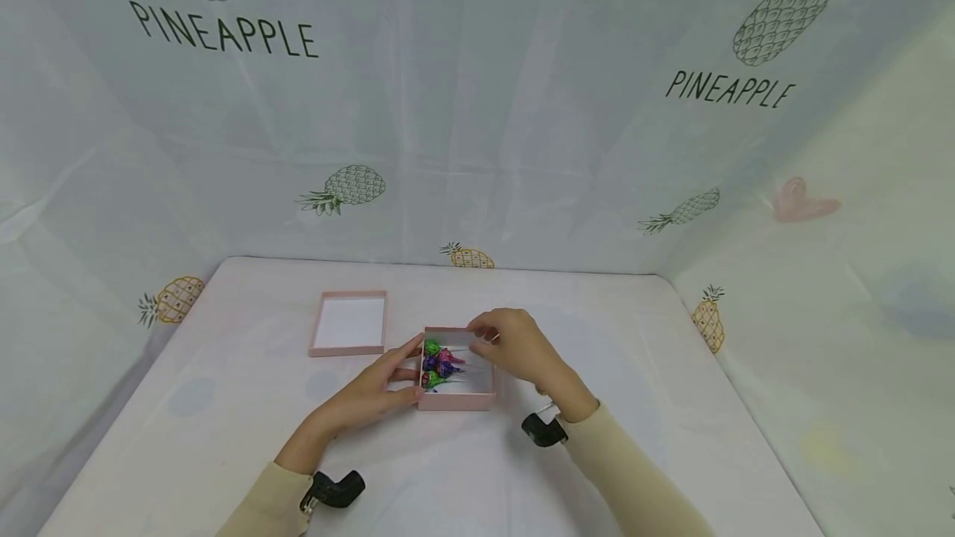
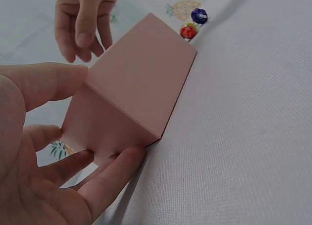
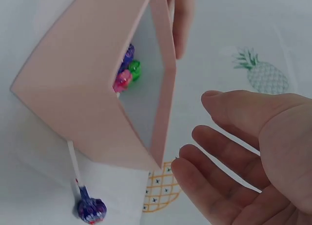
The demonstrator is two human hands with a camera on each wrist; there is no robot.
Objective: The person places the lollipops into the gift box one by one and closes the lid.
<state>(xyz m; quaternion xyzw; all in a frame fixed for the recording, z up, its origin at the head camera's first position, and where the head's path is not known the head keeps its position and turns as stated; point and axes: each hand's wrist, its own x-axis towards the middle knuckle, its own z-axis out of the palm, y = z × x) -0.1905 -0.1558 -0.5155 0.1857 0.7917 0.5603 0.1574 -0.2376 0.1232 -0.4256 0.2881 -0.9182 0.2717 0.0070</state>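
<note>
Nearest the left wrist camera, the left hand was spread against the left wall of a pink box, thumb by the front corner and fingertips against the side, not wrapped around it, most likely to keep the light box from sliding. The box stood on the desk with its mouth facing up, in front of the person and between both hands, so its inside was easy to reach. Within it, wrapped lollipops in green, pink and purple lay with their heads toward the left wall and sticks pointing right, presumably so they would fit neatly side by side. The right hand was poised around the back right corner, fingers loosely bent and thumb apart; the right wrist view showed nothing between them and a gap to the box. Just beyond the box's right end, a blue lollipop and a red lollipop lay on the desk, probably kept there within the right hand's reach. Farther off, behind and left of the box, a shallow pink lid rested hollow side up, apparently set there to leave the opening unobstructed, and behind everything hung a pale pineapple-print cloth
</note>
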